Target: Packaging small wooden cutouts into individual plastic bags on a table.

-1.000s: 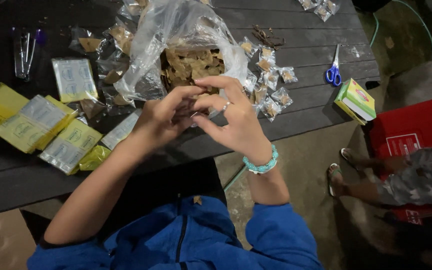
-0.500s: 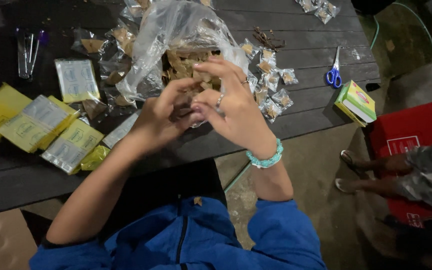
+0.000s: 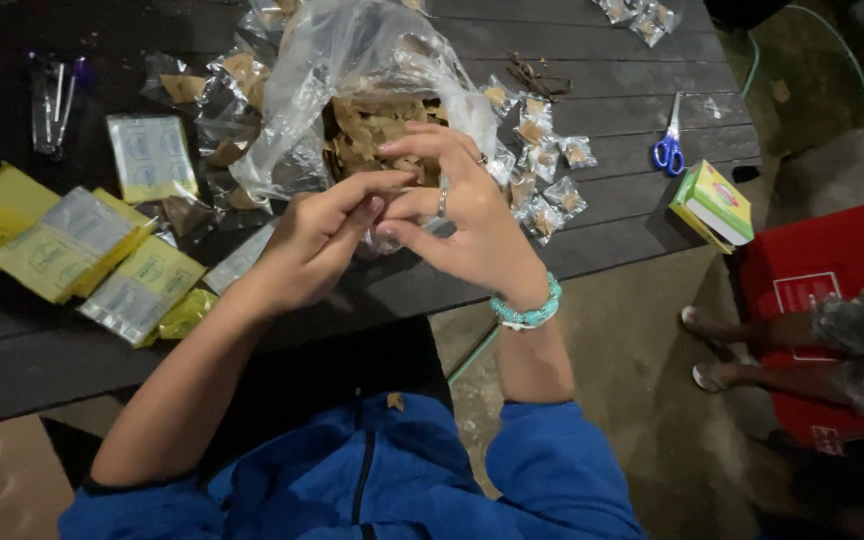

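1. Blue jacket sleeves (image 3: pixel 542 480) fill the nearest part of my view, below the near edge of the dark slatted tabletop (image 3: pixel 612 215).
2. Just past that edge, my left hand (image 3: pixel 317 250) and right hand (image 3: pixel 477 225) meet fingertip to fingertip. Both sets of fingers are pinched together on something small and clear; it looks like a little plastic packet (image 3: pixel 392 235), mostly hidden, so I cannot tell its contents.
3. On the right wrist I see a turquoise bead bracelet (image 3: pixel 527 312), and a ring (image 3: pixel 442 203) on one finger.
4. Left of the hands, near the tabletop's left edge, lie yellow sachets (image 3: pixel 72 250) in overlapping flat stacks.
5. Directly behind the hands, around the middle of the tabletop, sits a large clear plastic bag (image 3: pixel 352 90), open, holding dried brown leaves (image 3: pixel 377 130).
6. Right of that bag, small filled packets (image 3: pixel 542 170) lie scattered close together.
7. Toward the right edge are blue-handled scissors (image 3: pixel 669 145), with a green and yellow box (image 3: pixel 717 205) at the near right corner, overhanging it.
8. At the far right corner, more small packets (image 3: pixel 642 15) rest.
9. Off the table on the right, another person's feet (image 3: pixel 717 350) stand beside a red crate (image 3: pixel 832 270).
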